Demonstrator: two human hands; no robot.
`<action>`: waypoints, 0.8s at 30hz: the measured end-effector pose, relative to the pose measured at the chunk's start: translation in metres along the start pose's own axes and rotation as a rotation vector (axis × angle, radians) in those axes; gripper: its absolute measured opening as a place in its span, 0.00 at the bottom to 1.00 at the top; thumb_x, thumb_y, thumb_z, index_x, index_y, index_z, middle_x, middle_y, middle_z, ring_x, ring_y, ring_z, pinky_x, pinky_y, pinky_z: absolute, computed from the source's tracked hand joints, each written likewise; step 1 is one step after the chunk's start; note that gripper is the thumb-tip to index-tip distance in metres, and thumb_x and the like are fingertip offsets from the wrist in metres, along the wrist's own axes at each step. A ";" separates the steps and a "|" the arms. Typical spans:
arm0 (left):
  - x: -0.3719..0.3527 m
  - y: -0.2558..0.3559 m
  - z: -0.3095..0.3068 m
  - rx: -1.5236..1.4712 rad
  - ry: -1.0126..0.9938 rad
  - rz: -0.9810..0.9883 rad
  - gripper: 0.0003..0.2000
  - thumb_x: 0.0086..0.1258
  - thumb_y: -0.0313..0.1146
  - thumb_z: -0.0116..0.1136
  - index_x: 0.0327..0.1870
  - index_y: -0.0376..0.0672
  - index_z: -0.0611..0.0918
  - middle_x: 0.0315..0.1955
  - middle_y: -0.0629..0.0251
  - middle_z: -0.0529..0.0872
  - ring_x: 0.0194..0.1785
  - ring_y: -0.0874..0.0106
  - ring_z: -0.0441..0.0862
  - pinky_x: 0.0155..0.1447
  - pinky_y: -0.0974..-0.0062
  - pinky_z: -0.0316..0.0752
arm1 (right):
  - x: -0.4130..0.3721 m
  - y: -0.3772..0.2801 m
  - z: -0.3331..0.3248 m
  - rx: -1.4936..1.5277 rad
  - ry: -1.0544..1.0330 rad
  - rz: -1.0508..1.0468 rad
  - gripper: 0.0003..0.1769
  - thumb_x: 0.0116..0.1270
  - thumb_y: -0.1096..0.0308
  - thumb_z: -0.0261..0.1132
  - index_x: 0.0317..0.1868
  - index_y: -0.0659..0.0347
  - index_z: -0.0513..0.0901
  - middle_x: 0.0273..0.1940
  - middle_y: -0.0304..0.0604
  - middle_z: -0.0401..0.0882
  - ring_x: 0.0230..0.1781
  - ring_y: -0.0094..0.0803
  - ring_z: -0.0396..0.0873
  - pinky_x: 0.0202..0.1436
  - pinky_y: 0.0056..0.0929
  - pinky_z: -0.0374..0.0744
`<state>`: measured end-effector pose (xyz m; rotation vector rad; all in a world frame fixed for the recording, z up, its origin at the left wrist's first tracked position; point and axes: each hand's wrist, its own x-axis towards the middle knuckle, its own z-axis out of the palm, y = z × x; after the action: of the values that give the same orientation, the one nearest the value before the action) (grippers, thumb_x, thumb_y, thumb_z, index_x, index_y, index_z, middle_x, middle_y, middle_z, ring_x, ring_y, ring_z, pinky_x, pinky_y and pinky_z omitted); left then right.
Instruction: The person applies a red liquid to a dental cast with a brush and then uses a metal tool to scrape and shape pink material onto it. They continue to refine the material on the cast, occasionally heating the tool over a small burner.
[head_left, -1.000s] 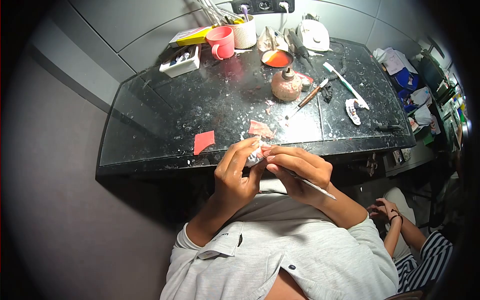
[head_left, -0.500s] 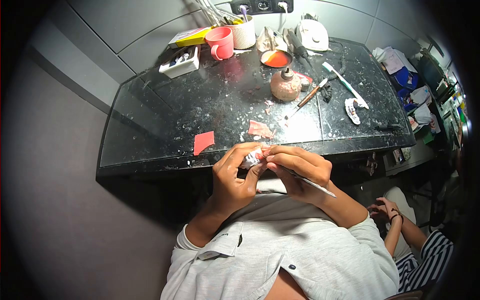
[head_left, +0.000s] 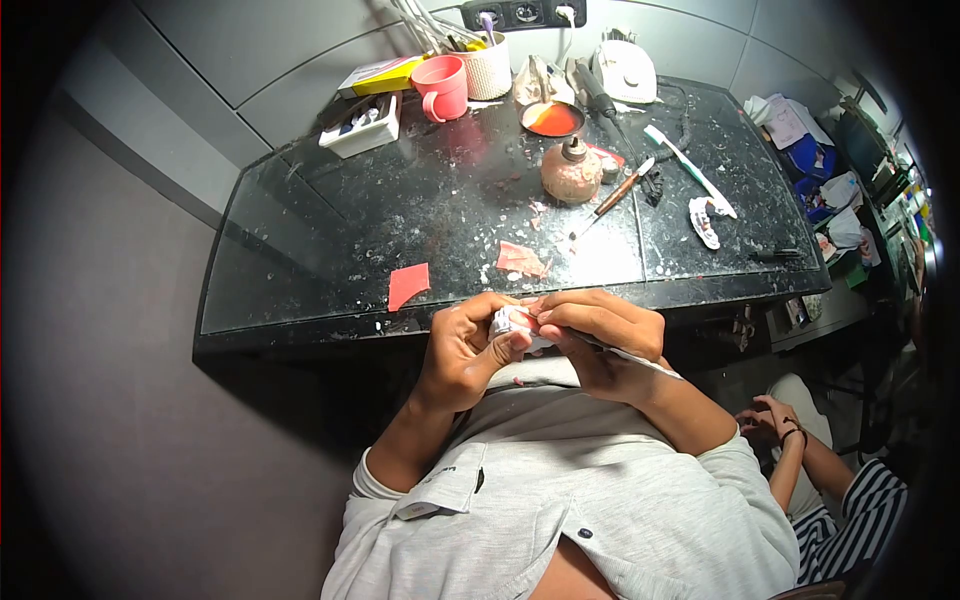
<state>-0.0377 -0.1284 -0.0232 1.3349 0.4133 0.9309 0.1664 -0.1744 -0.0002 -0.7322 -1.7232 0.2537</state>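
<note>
My left hand point(head_left: 462, 352) is closed around a white plaster dental cast point(head_left: 502, 323) just in front of the table edge. Pink wax lies on part of the cast. My right hand point(head_left: 608, 335) meets the cast from the other side, its fingertips pressed close to the wax. A thin metal wax carver point(head_left: 656, 368) is gripped in that hand, its handle pointing out to the lower right; the working tip is hidden by my fingers. On the table beyond lie a pink wax square point(head_left: 408, 286) and a crumpled wax piece point(head_left: 520, 259).
A spirit burner point(head_left: 572, 172), a wooden-handled knife point(head_left: 624, 187), a toothbrush point(head_left: 692, 170) and another dental cast point(head_left: 705, 222) are on the black table point(head_left: 300, 250). Farther back stand a dish of red wax point(head_left: 553, 119), a pink mug point(head_left: 441, 88) and a white tray point(head_left: 350, 140). Another person's hands point(head_left: 768, 418) rest at right.
The cast has turned in my left hand, so more of its wax side shows. My left thumb has shifted up along it, and the carver's handle has swung slightly right.
</note>
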 end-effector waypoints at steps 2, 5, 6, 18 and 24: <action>0.000 -0.002 -0.003 -0.043 -0.026 -0.009 0.14 0.75 0.29 0.68 0.53 0.28 0.82 0.42 0.63 0.88 0.44 0.81 0.83 0.49 0.83 0.78 | 0.000 0.007 -0.002 -0.041 0.018 -0.017 0.07 0.66 0.80 0.73 0.43 0.68 0.87 0.42 0.51 0.89 0.39 0.39 0.91 0.43 0.30 0.88; 0.001 0.005 0.002 -0.059 -0.023 -0.031 0.14 0.75 0.29 0.68 0.53 0.28 0.81 0.43 0.62 0.88 0.45 0.80 0.84 0.49 0.81 0.79 | -0.001 0.014 -0.003 -0.072 0.079 0.017 0.06 0.69 0.79 0.71 0.44 0.67 0.86 0.43 0.51 0.90 0.39 0.37 0.91 0.42 0.29 0.87; 0.001 0.007 0.006 0.048 0.038 0.012 0.13 0.75 0.28 0.67 0.52 0.28 0.82 0.45 0.58 0.89 0.47 0.78 0.85 0.51 0.80 0.79 | -0.002 0.015 -0.003 -0.062 0.120 0.070 0.05 0.70 0.77 0.71 0.45 0.66 0.85 0.44 0.51 0.90 0.39 0.37 0.91 0.41 0.28 0.87; 0.008 -0.002 0.018 0.953 0.287 0.542 0.15 0.62 0.23 0.74 0.48 0.30 0.83 0.49 0.45 0.88 0.50 0.53 0.90 0.53 0.65 0.86 | -0.005 0.005 0.009 -0.048 0.091 -0.016 0.09 0.65 0.77 0.75 0.45 0.68 0.87 0.47 0.54 0.89 0.44 0.39 0.91 0.46 0.29 0.88; 0.008 -0.004 0.020 1.027 0.326 0.615 0.15 0.68 0.30 0.74 0.49 0.30 0.85 0.51 0.44 0.88 0.52 0.57 0.91 0.53 0.67 0.86 | -0.003 -0.001 0.010 -0.067 0.095 -0.039 0.09 0.65 0.80 0.75 0.44 0.71 0.86 0.46 0.56 0.89 0.45 0.41 0.91 0.46 0.30 0.89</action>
<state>-0.0170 -0.1350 -0.0209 2.3265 0.8199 1.5574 0.1570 -0.1743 -0.0050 -0.7475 -1.6599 0.1329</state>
